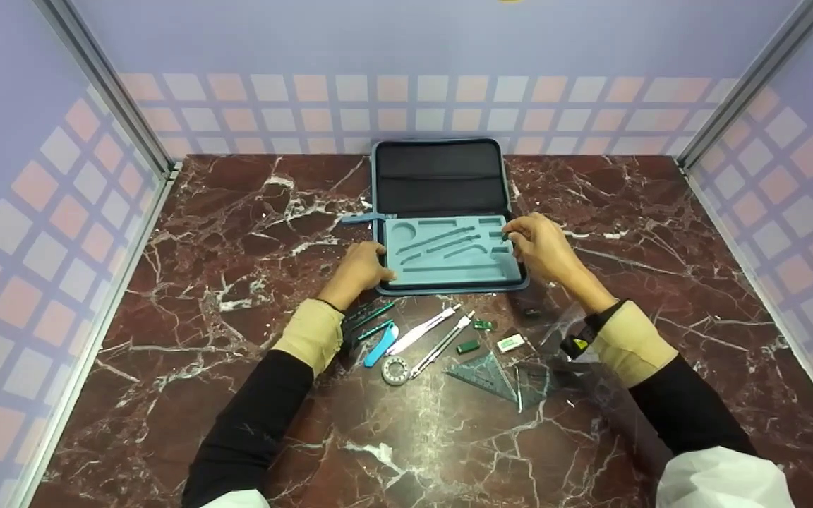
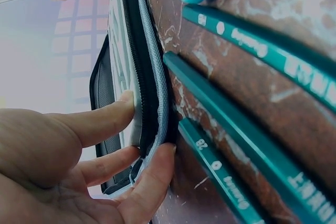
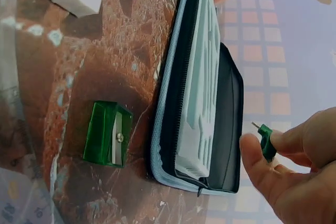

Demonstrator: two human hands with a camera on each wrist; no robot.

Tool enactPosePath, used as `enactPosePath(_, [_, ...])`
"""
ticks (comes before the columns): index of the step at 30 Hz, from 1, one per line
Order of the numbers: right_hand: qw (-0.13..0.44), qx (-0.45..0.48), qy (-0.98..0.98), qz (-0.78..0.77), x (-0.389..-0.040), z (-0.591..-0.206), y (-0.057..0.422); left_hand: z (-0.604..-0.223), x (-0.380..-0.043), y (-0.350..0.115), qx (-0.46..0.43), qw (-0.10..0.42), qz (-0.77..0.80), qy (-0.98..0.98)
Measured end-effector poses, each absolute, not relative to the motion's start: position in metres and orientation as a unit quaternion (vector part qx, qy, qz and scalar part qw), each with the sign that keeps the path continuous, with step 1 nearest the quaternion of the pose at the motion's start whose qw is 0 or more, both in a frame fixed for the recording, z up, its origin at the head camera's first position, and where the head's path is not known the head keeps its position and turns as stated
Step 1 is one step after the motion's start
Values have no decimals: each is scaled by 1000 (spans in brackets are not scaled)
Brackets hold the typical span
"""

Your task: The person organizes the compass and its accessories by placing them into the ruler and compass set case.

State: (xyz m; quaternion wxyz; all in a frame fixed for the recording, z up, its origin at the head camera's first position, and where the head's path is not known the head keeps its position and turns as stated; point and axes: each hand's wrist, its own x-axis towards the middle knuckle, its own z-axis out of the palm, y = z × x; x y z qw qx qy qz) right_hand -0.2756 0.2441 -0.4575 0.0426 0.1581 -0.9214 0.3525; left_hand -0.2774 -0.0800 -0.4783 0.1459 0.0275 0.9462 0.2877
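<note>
A zip case (image 1: pixel 442 176) lies unfolded on the marble table, its light-blue moulded tray (image 1: pixel 449 280) towards the front. My left hand (image 1: pixel 360 271) grips the case's left edge, with the thumb on the tray rim (image 2: pixel 137 124) and fingers against the outer side. Over the tray's right end, my right hand (image 1: pixel 540 243) pinches a small green part with a thin metal pin (image 3: pixel 266 142) between thumb and finger. A green pencil sharpener (image 3: pixel 105 135) stands on the table by the case's front right corner.
In front of the case lie green pencils (image 1: pixel 372 317), a blue-handled tool (image 1: pixel 380 347), two compass-like tools (image 1: pixel 442 346), a grey ring (image 1: pixel 396 370), a white eraser (image 1: pixel 511 343) and a clear set square (image 1: pixel 484 377). Patterned walls (image 1: pixel 420 99) stand around the table.
</note>
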Motion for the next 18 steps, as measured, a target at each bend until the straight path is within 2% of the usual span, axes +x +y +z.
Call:
enactPosePath(10, [17, 108, -928, 357, -293, -464, 242, -478, -278, -80, 36, 135, 287, 948])
enactPosePath(18, [-6, 113, -935, 335, -302, -473, 241, -478, -277, -80, 27, 142, 290, 946])
